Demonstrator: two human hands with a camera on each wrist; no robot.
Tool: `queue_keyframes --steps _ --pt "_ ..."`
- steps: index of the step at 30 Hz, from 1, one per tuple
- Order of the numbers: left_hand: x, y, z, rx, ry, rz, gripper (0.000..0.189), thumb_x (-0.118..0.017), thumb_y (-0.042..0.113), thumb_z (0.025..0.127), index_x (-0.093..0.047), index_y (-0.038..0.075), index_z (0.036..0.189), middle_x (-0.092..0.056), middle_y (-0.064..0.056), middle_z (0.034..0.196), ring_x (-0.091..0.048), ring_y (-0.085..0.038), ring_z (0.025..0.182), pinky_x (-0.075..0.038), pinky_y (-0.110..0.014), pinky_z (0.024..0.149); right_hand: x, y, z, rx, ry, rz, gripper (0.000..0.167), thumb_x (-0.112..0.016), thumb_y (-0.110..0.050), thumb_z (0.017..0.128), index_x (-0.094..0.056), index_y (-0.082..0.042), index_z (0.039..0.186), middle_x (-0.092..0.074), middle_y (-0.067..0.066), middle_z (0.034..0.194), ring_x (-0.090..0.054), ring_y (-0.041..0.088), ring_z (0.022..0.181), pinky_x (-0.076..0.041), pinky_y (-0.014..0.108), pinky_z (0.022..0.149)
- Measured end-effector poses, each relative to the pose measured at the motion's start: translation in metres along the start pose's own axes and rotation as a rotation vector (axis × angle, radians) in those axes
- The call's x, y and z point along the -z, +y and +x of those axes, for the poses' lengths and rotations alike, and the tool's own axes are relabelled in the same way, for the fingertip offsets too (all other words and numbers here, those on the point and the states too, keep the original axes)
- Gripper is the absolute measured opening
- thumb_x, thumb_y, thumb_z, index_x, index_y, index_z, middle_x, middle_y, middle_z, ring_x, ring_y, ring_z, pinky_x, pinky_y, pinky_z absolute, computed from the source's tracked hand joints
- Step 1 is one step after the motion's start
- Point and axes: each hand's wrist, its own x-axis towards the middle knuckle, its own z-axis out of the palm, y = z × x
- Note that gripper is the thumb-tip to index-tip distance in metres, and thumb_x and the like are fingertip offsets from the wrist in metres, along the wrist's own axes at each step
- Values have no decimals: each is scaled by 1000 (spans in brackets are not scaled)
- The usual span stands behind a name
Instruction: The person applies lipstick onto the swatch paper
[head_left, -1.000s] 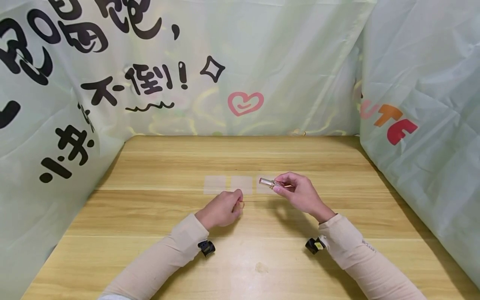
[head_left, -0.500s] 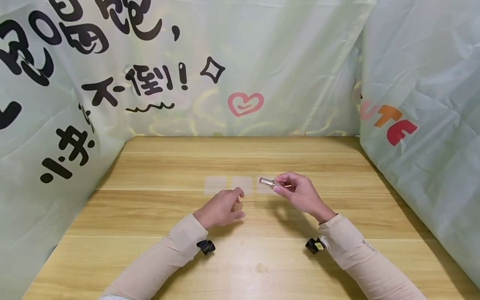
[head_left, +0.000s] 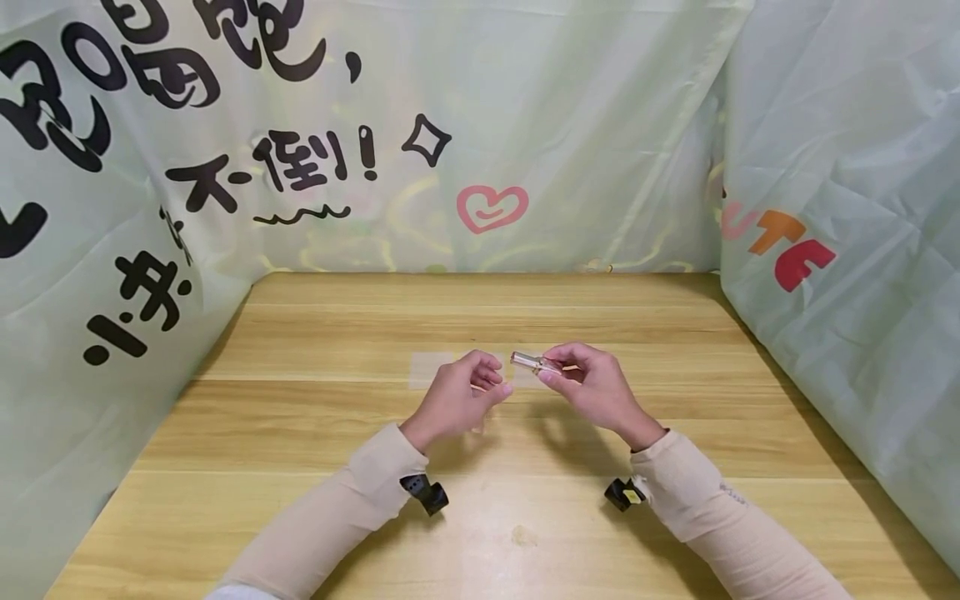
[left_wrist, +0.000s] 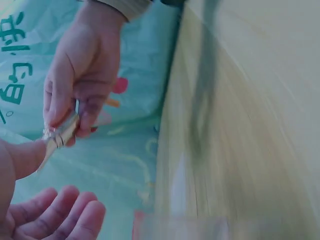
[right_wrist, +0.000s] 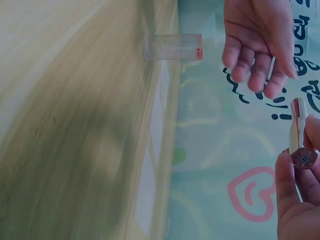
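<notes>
My right hand (head_left: pixel 592 387) pinches a slim metallic lipstick tube (head_left: pixel 527 362) above the table, its free end pointing left. In the right wrist view the lipstick (right_wrist: pixel 298 125) shows a round, dark reddish base. My left hand (head_left: pixel 461 392) is just left of that free end, fingers loosely bent and thumb apart, with nothing between them. A clear cap-like cylinder (right_wrist: pixel 172 47) with a red rim stands on the table, mostly hidden by my left hand in the head view. Along the bottom of the left wrist view, the same cylinder (left_wrist: pixel 180 227) is blurred.
Pale squares lie in a row on the wooden table (head_left: pixel 525 500); the left square (head_left: pixel 430 369) shows best, while the hands partly cover the others. Printed cloth (head_left: pixel 585 167) hangs along the table's back and sides.
My left hand has let go of the clear cylinder on the table, then moved up and right towards the lipstick. My right hand keeps its grip and has shifted slightly left.
</notes>
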Motion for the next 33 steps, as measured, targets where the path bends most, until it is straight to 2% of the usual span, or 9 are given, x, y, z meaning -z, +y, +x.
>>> queue_keyframes --steps 4,7,11,15,20,24,33 --pt "-4 8 3 107 34 -207 33 -68 24 93 -60 1 114 -67 -8 97 -65 -25 89 -55 -36 79 -4 -5 -1 55 35 -26 19 -75 2 83 -67 6 100 -69 16 96 -65 20 83 -57 31 76" --pt "-7 13 5 170 46 -417 34 -65 22 95 -57 -3 116 -64 -16 99 -66 -30 88 -57 -38 77 -7 -7 -1 106 54 -36 19 -75 3 82 -67 5 99 -69 14 94 -65 20 82 -57 30 76" --pt "-12 18 7 249 80 -641 29 -62 19 97 -56 -4 112 -62 -17 96 -65 -22 83 -57 -34 76 -10 -7 -1 187 71 -47 20 -77 5 79 -67 5 97 -69 14 92 -66 22 83 -57 27 75" --pt "-18 20 9 311 148 -787 24 -62 18 97 -55 -3 106 -61 -8 90 -62 -17 78 -57 -29 72 -12 -5 0 262 92 -71 23 -78 7 77 -66 6 96 -69 15 92 -67 25 84 -57 26 74" --pt "-27 24 11 352 243 -858 23 -65 18 95 -54 -1 101 -59 -4 87 -58 -13 70 -53 -23 62 -17 -3 1 342 130 -123 25 -80 6 75 -67 5 96 -70 14 91 -68 26 83 -57 27 73" --pt "-32 27 14 393 290 -881 23 -67 21 94 -53 2 94 -57 -5 86 -56 -11 66 -51 -20 57 -20 -1 1 409 160 -158 27 -82 5 73 -67 5 95 -70 14 91 -68 26 82 -57 26 74" --pt "-34 28 17 451 328 -929 27 -68 27 92 -53 5 86 -56 -4 82 -53 -11 65 -49 -20 55 -25 3 3 519 201 -220 33 -86 6 66 -68 4 94 -70 13 89 -66 23 77 -55 21 73"
